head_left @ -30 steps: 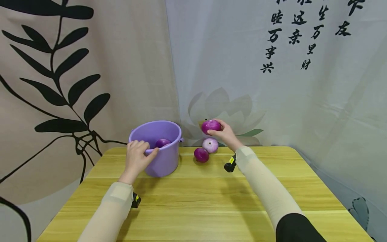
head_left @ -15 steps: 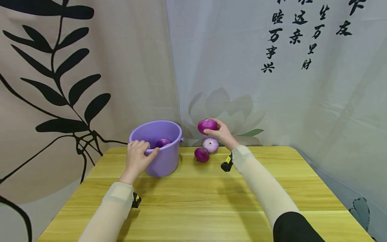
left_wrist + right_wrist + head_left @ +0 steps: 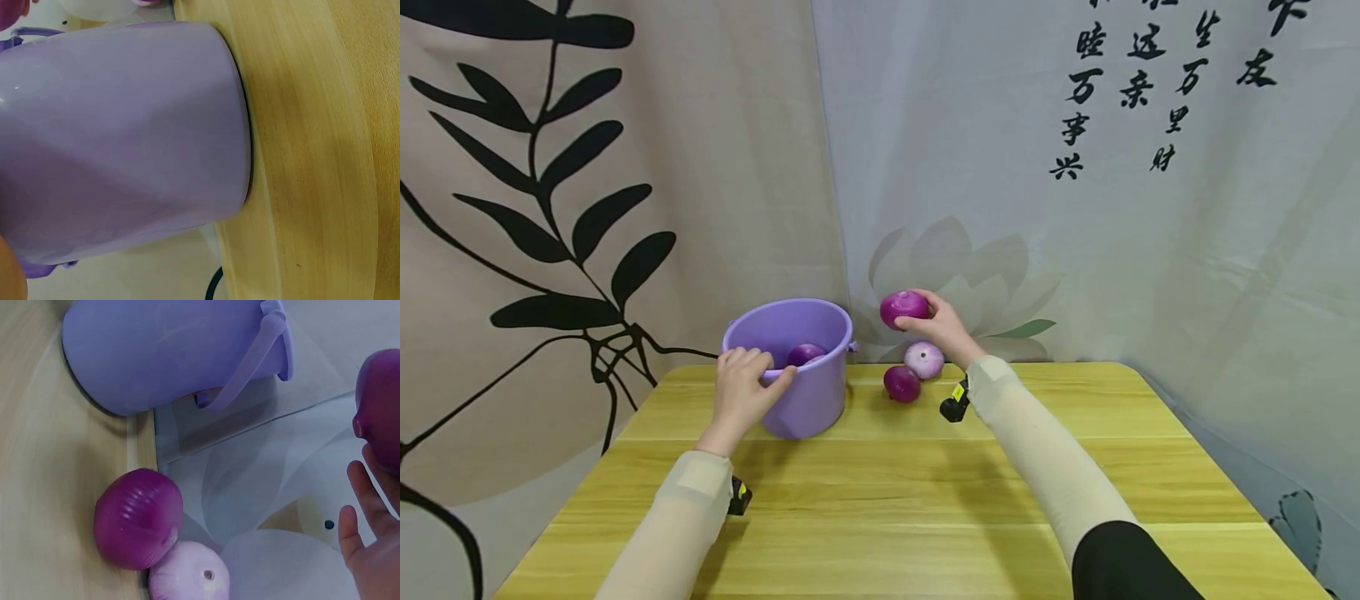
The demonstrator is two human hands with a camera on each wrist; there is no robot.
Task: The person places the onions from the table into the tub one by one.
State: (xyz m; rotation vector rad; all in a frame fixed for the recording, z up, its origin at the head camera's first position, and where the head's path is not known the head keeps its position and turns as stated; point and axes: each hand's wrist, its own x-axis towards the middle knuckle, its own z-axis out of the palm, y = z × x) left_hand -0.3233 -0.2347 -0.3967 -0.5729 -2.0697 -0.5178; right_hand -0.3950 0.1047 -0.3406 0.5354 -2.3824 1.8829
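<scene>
A purple bucket stands on the table, an onion visible inside it. My left hand grips the bucket's near rim, fingers over the edge and thumb along the outside. My right hand holds a red onion in the air, right of the bucket and at about its rim height in the head view. Below that hand, a dark red onion and a paler onion sit side by side on the table. The right wrist view shows the held onion at its right edge.
The wooden table reaches back to a hanging cloth printed with leaves, a lotus and black characters. The bucket's handle hangs down on the side toward the loose onions. Both wrists wear small black devices.
My right hand has carried the red onion leftward and slightly up, closer to the bucket. The left hand stays on the rim, and the two onions on the table have not moved.
</scene>
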